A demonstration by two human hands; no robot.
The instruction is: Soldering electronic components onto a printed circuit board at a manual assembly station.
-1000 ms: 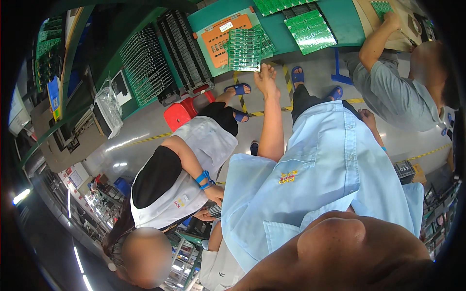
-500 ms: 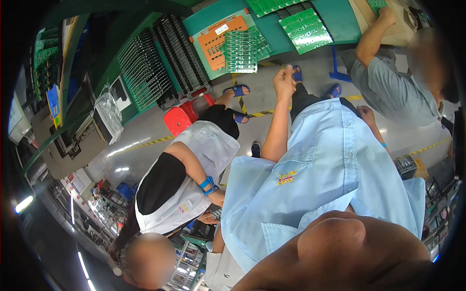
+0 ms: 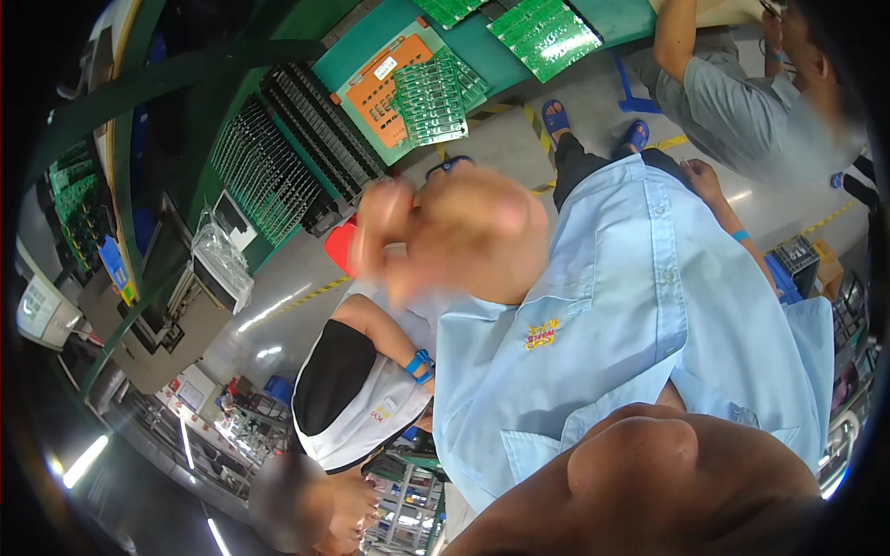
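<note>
My left hand (image 3: 454,232) is raised close in front of the light blue shirt (image 3: 612,259), large and smeared by motion. Its fingers are bent, but whether anything is in them cannot be made out. Down by my hip hangs my right hand (image 3: 705,178), with a blue band (image 3: 740,235) on its wrist. Its fingers are drawn together, and a small pale bit shows at their tips, too small to name. Beyond the left hand, green circuit boards (image 3: 431,97) lie stacked on an orange panel (image 3: 385,93) at the edge of the green bench (image 3: 640,23).
Racks of upright boards (image 3: 264,171) stand at left beside a plastic-wrapped item (image 3: 222,259). More green boards (image 3: 544,37) lie on the bench. A co-worker (image 3: 362,380) is close on my left, another (image 3: 751,102) at right. A red stool (image 3: 341,246) is partly hidden.
My left hand has come up toward the camera and to the left, blurring. My right hand stays by my hip. The surroundings have shifted in view, and the right co-worker's arm has moved.
</note>
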